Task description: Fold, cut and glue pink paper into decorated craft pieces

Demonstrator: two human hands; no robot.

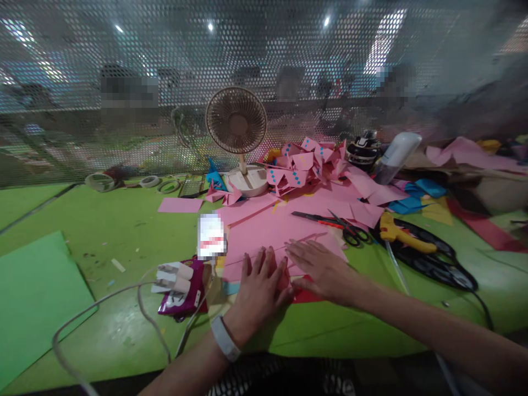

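Both palms face down on pink paper (256, 236) spread over the green table. My left hand (258, 289), with a pale band at its wrist, rests near the paper's front edge with fingers stretched out. Beside it, my right hand (319, 269) lies flat, fingers reaching to the upper left. A red sheet (307, 296) shows beneath the right hand. Beyond that hand lie black-handled scissors (355, 234). A phone with a bright screen (212, 235) sits left of my fingers. What lies under my palms is hidden.
A small fan (237, 121) stands at the back beside a heap of folded pink paper shapes (309, 159). A yellow glue gun (408, 236) lies at right. White chargers with a cable (175, 276) and a green sheet (41, 302) are at left. Tape rolls (149, 181) sit behind.
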